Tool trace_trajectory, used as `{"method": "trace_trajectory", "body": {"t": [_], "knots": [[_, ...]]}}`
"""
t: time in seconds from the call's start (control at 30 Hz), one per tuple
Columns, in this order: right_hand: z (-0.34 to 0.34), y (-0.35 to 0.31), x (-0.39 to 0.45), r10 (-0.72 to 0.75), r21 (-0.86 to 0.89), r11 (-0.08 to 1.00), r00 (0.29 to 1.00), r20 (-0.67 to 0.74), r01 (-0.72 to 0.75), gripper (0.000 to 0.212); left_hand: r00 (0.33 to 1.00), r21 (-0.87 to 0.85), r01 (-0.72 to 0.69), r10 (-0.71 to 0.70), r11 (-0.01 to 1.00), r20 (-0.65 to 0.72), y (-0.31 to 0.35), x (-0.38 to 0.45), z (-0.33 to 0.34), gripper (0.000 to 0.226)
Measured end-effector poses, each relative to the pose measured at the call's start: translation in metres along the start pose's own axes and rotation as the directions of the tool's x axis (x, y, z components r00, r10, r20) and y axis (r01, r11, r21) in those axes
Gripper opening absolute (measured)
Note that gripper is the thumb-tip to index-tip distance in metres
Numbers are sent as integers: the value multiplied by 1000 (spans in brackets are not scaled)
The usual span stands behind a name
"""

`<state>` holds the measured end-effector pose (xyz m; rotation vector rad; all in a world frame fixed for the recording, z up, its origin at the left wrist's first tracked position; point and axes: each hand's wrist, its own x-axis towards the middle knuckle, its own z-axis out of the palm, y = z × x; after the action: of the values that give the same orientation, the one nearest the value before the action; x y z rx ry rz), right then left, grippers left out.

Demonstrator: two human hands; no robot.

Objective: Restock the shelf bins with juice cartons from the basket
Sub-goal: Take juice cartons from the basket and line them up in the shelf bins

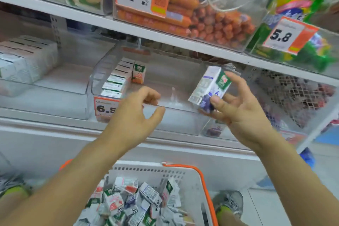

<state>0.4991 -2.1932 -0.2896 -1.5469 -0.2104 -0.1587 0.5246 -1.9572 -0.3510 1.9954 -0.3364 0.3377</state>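
My right hand (236, 108) pinches a small white and purple juice carton (209, 88), tilted, in front of the right end of a clear shelf bin (176, 107). My left hand (135, 115) hovers at the bin's front edge, fingers loosely curled and holding nothing. Inside the bin, a row of cartons (117, 79) lines the left side and one orange carton (138, 72) stands upright behind them. Below, a white basket with an orange rim (192, 176) holds several loose cartons (134, 202).
A price tag reading 6.5 (105, 106) hangs on the bin's front left. Another bin of white cartons (23, 62) sits to the left, a mesh basket (293, 97) to the right. The upper shelf carries sausages (211, 22) and a green bag (302, 24). My shoes show on the floor.
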Motion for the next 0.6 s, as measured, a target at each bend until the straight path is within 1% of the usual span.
{"method": "trace_trajectory", "body": {"t": [0.03, 0.1, 0.2, 0.27, 0.33, 0.37, 0.4, 0.47, 0.5, 0.6], "knots": [[-17, 1, 0, -51, -13, 999, 995, -88, 50, 63, 998, 89, -62, 61, 994, 11, -4, 1, 8, 18], [-50, 7, -2, -135, -115, 987, 960, -245, 109, 57, 994, 161, -106, 108, 981, -6, -12, 5, 24, 19], [-93, 26, 0, -151, -213, 975, 898, -414, 65, 47, 987, 222, -90, 116, 971, -107, -14, 12, 46, 21], [-118, 38, 8, -183, -319, 948, 860, -476, 26, 44, 979, 274, -48, 100, 960, -178, -15, 17, 58, 25], [-136, 44, 21, -224, -458, 888, 834, -505, -39, 41, 970, 308, -6, 80, 951, -228, -18, 20, 66, 25], [-143, 45, 30, -229, -536, 839, 833, -503, -93, 41, 967, 326, 0, 83, 945, -242, -19, 20, 69, 23], [-148, 45, 40, -217, -615, 774, 847, -485, -154, 42, 964, 342, 0, 91, 940, -251, -21, 21, 71, 21], [-153, 47, 62, -147, -737, 634, 899, -412, -234, 44, 960, 344, -4, 100, 939, -261, -21, 20, 74, 19], [-152, 49, 73, -98, -768, 588, 921, -378, -253, 45, 959, 337, -5, 100, 942, -266, -21, 19, 75, 19], [-144, 62, 99, -13, -791, 541, 938, -347, -285, 47, 957, 333, -17, 111, 943, -266, -23, 18, 76, 19]]}}
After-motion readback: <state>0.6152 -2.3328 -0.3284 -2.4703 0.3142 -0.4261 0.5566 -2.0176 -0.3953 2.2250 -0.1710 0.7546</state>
